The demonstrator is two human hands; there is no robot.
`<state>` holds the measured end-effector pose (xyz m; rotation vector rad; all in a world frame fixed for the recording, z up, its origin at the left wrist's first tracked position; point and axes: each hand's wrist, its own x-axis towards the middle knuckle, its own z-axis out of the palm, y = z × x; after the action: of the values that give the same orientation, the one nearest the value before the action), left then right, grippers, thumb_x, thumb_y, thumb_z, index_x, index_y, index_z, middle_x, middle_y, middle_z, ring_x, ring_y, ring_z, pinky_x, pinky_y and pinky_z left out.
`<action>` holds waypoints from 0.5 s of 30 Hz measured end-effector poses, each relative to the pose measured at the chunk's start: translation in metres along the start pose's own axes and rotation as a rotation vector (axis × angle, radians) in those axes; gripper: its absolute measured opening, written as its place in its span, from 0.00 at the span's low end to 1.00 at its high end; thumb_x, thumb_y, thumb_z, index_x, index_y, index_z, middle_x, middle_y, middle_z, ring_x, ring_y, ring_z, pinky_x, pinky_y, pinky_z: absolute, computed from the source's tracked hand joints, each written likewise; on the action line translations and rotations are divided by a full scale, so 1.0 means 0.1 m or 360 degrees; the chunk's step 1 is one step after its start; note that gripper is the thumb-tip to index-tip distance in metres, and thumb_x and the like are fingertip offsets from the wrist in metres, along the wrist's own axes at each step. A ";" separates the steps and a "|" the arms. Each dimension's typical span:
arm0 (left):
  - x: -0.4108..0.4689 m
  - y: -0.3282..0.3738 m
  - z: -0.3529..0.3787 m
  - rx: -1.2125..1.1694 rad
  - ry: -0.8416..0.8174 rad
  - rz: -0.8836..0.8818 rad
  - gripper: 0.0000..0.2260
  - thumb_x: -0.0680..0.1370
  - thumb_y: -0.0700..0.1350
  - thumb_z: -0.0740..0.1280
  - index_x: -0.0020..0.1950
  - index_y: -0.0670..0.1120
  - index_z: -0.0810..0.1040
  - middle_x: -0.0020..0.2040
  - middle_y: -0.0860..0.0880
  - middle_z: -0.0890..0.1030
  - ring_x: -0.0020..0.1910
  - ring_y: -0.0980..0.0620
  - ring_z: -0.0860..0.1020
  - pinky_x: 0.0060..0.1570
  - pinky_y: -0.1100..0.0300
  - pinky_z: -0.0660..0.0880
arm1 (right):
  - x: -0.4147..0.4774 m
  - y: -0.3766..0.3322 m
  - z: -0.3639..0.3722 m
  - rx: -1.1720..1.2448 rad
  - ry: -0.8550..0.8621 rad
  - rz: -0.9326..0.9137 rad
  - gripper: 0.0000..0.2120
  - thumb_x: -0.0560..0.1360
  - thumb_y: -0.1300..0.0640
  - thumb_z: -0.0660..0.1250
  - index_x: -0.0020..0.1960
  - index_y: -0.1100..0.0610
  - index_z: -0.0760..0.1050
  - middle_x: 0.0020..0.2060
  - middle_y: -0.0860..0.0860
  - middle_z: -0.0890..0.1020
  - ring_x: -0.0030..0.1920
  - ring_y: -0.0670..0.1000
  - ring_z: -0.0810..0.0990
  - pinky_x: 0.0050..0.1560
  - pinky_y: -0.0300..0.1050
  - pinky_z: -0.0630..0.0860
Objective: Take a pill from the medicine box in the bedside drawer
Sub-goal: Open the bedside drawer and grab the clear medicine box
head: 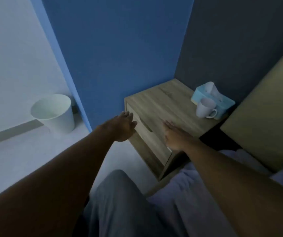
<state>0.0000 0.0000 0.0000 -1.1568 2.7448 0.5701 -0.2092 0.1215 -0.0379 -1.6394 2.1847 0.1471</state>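
A wooden bedside table (164, 98) stands in the corner between a blue wall and the bed. Its top drawer (146, 132) is closed, with a curved cut-out grip at its upper edge. No medicine box or pill shows. My left hand (122, 125) hovers at the drawer's left front corner, fingers apart, holding nothing. My right hand (175, 135) lies flat with fingers stretched over the table's front right edge, above the drawer, also holding nothing.
A white mug (205, 107) and a light blue tissue box (212, 98) stand at the table's back right. A white waste bin (55, 112) sits on the floor at the left. The padded headboard (265, 117) and bedding are at the right; my leg is below.
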 end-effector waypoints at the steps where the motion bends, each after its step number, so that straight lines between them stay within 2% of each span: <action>1: -0.01 -0.01 0.05 -0.0001 -0.0025 -0.0018 0.28 0.83 0.55 0.48 0.79 0.42 0.49 0.80 0.43 0.50 0.79 0.47 0.47 0.77 0.49 0.49 | 0.00 0.00 0.06 -0.0009 -0.0024 0.0005 0.30 0.84 0.56 0.50 0.81 0.59 0.39 0.82 0.53 0.42 0.81 0.51 0.42 0.80 0.52 0.48; 7: 0.13 -0.18 0.31 -0.0108 -0.0168 -0.0044 0.26 0.84 0.52 0.48 0.80 0.43 0.48 0.81 0.44 0.49 0.79 0.47 0.46 0.76 0.51 0.47 | 0.21 0.09 0.35 0.0026 -0.0168 0.0031 0.30 0.85 0.54 0.49 0.81 0.58 0.38 0.81 0.52 0.41 0.81 0.52 0.40 0.80 0.52 0.45; 12: 0.54 -0.33 0.65 -0.0274 -0.0191 -0.0112 0.25 0.84 0.51 0.50 0.79 0.43 0.52 0.80 0.43 0.54 0.79 0.45 0.51 0.75 0.50 0.52 | 0.53 0.26 0.64 0.0037 -0.0004 0.0065 0.32 0.84 0.50 0.49 0.81 0.59 0.37 0.81 0.55 0.41 0.81 0.53 0.39 0.80 0.51 0.42; 15: 0.83 -0.39 0.95 -0.0368 -0.0253 -0.0142 0.27 0.83 0.52 0.50 0.79 0.43 0.50 0.80 0.43 0.52 0.79 0.46 0.49 0.76 0.49 0.51 | 0.71 0.44 0.83 0.0051 0.0159 0.0120 0.33 0.84 0.47 0.48 0.81 0.60 0.38 0.81 0.57 0.41 0.81 0.54 0.39 0.80 0.52 0.40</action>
<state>-0.0344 -0.0443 -0.1192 -1.2146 2.5310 0.9444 -0.2458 0.0981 -0.1469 -1.5793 2.3122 0.0521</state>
